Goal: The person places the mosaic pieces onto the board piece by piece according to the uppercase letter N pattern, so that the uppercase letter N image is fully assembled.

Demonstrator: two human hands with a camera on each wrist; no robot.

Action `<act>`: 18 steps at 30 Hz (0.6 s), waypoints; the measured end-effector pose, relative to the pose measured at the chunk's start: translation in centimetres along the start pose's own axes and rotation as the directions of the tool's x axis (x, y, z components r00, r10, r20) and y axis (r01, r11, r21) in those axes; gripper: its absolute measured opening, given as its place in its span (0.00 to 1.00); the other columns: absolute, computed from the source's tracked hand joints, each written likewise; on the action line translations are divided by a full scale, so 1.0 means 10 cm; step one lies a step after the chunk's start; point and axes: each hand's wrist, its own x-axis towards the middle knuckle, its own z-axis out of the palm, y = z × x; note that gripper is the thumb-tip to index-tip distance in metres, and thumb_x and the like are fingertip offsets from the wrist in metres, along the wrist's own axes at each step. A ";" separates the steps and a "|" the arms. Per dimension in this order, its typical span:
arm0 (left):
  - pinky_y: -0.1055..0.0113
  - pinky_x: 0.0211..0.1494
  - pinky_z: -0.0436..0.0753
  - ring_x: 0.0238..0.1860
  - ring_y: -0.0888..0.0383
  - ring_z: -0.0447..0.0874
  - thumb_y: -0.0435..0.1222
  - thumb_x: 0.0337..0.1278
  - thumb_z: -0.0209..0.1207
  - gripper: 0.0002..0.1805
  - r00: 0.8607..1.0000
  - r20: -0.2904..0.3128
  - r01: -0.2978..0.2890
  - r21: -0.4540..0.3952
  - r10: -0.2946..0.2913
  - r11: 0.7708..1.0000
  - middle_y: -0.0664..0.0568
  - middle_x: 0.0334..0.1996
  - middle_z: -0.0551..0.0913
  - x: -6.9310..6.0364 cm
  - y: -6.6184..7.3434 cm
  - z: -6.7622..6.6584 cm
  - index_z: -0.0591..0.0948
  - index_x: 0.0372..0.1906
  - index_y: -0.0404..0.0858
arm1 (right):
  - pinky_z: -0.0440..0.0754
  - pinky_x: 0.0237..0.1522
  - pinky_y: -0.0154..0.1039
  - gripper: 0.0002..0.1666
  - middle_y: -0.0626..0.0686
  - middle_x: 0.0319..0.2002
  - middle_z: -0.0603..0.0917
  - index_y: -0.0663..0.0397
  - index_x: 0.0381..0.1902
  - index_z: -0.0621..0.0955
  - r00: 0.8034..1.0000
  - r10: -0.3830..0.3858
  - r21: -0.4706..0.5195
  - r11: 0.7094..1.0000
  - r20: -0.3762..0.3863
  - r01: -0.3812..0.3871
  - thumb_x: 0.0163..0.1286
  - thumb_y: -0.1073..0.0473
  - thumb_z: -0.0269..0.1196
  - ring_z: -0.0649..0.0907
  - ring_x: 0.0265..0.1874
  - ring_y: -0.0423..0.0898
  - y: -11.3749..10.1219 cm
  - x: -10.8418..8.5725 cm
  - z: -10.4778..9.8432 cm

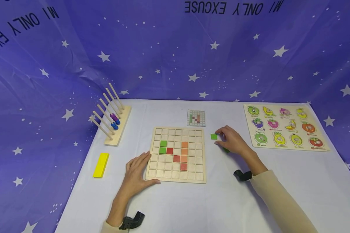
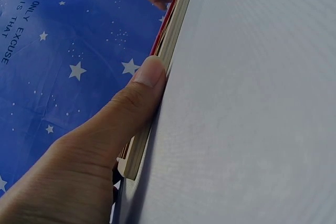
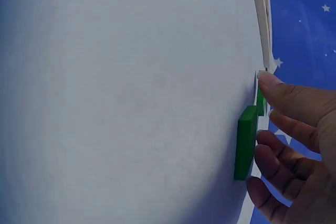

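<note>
A square wooden grid board point(image 1: 160, 174) lies in the middle of the table, with two green tiles point(image 1: 163, 147), several orange tiles point(image 1: 184, 151) and three red tiles point(image 1: 176, 159) in its cells. My left hand point(image 1: 136, 174) rests at the board's near left corner, fingers along the left edge, thumb point(image 2: 149, 74) against the near edge. Right of the board, my right hand point(image 1: 232, 140) has its thumb and index finger spread about a loose green tile point(image 1: 214, 136), which lies on the table. A second green tile point(image 3: 245, 142) lies partly beneath that hand.
A small pattern card point(image 1: 196, 118) lies behind the board. At left stand a wooden peg rack point(image 1: 123, 124) with blue and purple beads and a yellow block point(image 1: 100, 165). A fruit puzzle board point(image 1: 285, 127) lies at right, before a starry purple cloth point(image 1: 175, 64).
</note>
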 end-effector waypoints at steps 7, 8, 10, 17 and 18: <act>0.51 0.69 0.54 0.72 0.49 0.63 0.62 0.24 0.77 0.63 1.000 0.010 0.007 0.002 -0.007 1.000 0.48 0.73 0.66 0.00 0.00 0.00 0.67 0.72 0.38 | 0.74 0.38 0.42 0.23 0.55 0.42 0.80 0.58 0.50 0.81 1.000 -0.023 -0.008 1.000 -0.014 0.023 0.58 0.57 0.73 0.76 0.35 0.48 0.01 0.02 0.04; 0.51 0.69 0.54 0.72 0.49 0.62 0.62 0.24 0.77 0.63 1.000 0.012 0.008 0.003 -0.008 1.000 0.48 0.73 0.66 0.00 0.00 0.00 0.67 0.72 0.38 | 0.74 0.38 0.42 0.22 0.55 0.42 0.80 0.58 0.49 0.82 1.000 -0.024 -0.009 1.000 -0.014 0.024 0.58 0.58 0.73 0.76 0.35 0.47 0.01 0.03 0.05; 0.51 0.69 0.54 0.72 0.49 0.62 0.62 0.24 0.76 0.63 1.000 0.014 0.008 0.004 -0.008 1.000 0.48 0.73 0.66 0.00 0.00 0.00 0.67 0.72 0.38 | 0.74 0.37 0.42 0.21 0.55 0.41 0.80 0.57 0.49 0.82 1.000 -0.025 -0.014 1.000 -0.015 0.025 0.58 0.58 0.73 0.77 0.35 0.47 0.01 0.03 0.05; 0.50 0.69 0.53 0.72 0.49 0.62 0.62 0.25 0.76 0.62 1.000 0.013 0.005 -0.001 -0.005 1.000 0.48 0.73 0.66 0.00 0.00 -0.01 0.66 0.72 0.38 | 0.74 0.37 0.41 0.20 0.55 0.41 0.79 0.58 0.49 0.81 1.000 -0.005 0.000 1.000 -0.013 0.005 0.60 0.59 0.72 0.77 0.34 0.48 0.02 0.05 0.06; 0.50 0.69 0.53 0.72 0.49 0.62 0.62 0.25 0.76 0.62 1.000 0.014 0.005 -0.001 -0.005 1.000 0.48 0.73 0.66 0.00 0.00 0.00 0.66 0.72 0.38 | 0.74 0.37 0.41 0.20 0.55 0.41 0.79 0.58 0.49 0.81 1.000 -0.001 0.001 1.000 -0.013 0.001 0.60 0.59 0.72 0.77 0.35 0.48 0.03 0.05 0.06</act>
